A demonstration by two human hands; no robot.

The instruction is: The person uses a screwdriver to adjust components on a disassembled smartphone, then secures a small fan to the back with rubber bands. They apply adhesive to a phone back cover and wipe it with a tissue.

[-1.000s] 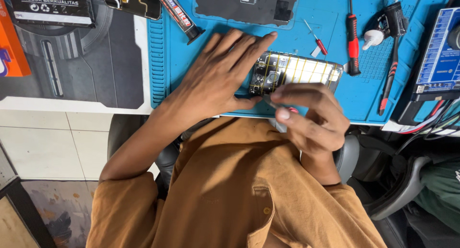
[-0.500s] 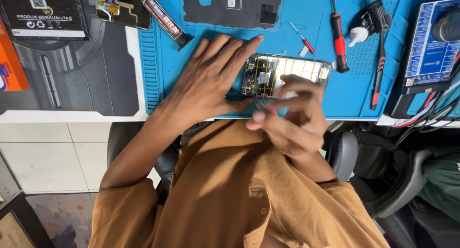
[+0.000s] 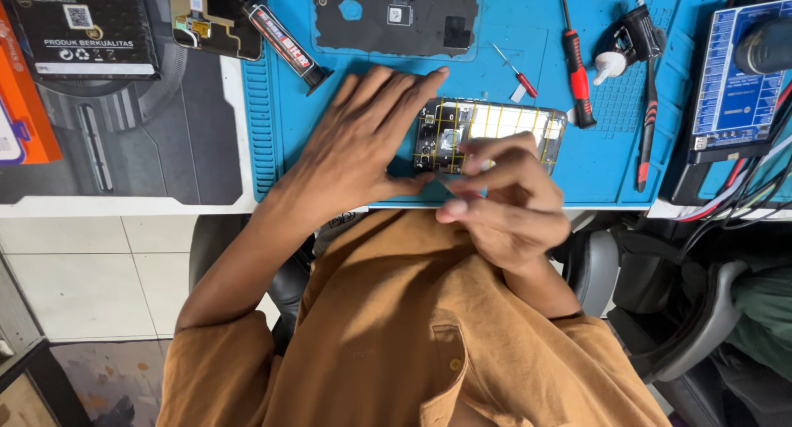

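On the blue mat (image 3: 346, 171), my left hand (image 3: 359, 142) lies flat with fingers spread, its thumb against the near edge of the opened phone (image 3: 495, 130). The phone lies face down near the mat's front edge with its long axis running left to right, circuit-board end toward my left hand. My right hand (image 3: 503, 200) hovers over the phone's near edge, fingertips pinched together; whether they grip anything I cannot tell.

White tiled floor (image 3: 91, 270) sits below the white desk (image 3: 124, 206), with a black office chair (image 3: 701, 328) off to its right.
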